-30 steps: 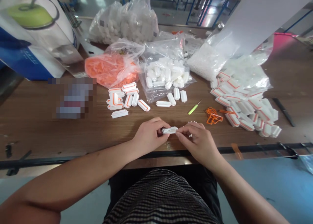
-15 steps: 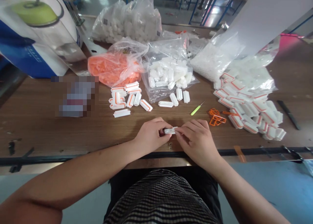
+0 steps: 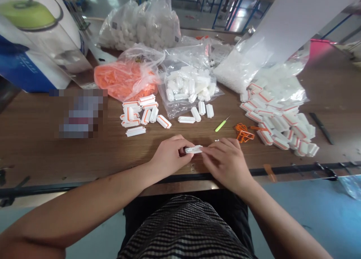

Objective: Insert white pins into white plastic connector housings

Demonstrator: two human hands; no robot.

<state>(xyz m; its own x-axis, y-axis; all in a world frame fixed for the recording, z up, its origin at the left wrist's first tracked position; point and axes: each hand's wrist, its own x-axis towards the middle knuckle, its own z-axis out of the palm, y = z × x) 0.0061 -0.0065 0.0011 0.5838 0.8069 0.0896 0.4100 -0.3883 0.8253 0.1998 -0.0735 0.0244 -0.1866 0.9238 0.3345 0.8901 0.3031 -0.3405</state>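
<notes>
My left hand [image 3: 170,153] is closed around a white slotted plastic piece [image 3: 194,149], held just above the table's front edge. Something dark shows at the piece's left end, mostly hidden by my fingers. My right hand [image 3: 228,159] has its fingers bent together, the tips pinching the right end of the same piece. A small white bit [image 3: 216,140] peeks out behind the right fingers; its kind cannot be made out. Beyond the hands lie a green-handled awl [image 3: 221,125] and a few orange frames [image 3: 243,133]. Several white plastic cases with orange trim [image 3: 132,114] lie to the left.
A larger heap of orange-trimmed cases [image 3: 282,123] lies right, beside a black flat tool [image 3: 321,128]. Behind are bags of orange parts [image 3: 124,80], white cases [image 3: 188,82] and small white pieces [image 3: 239,69]. A green-lidded bottle [image 3: 31,16] stands left.
The view has shifted a little, so the table's things appear farther left. Both hands stay at the white piece, more of which shows between them. A small white bit now appears behind the right fingers.
</notes>
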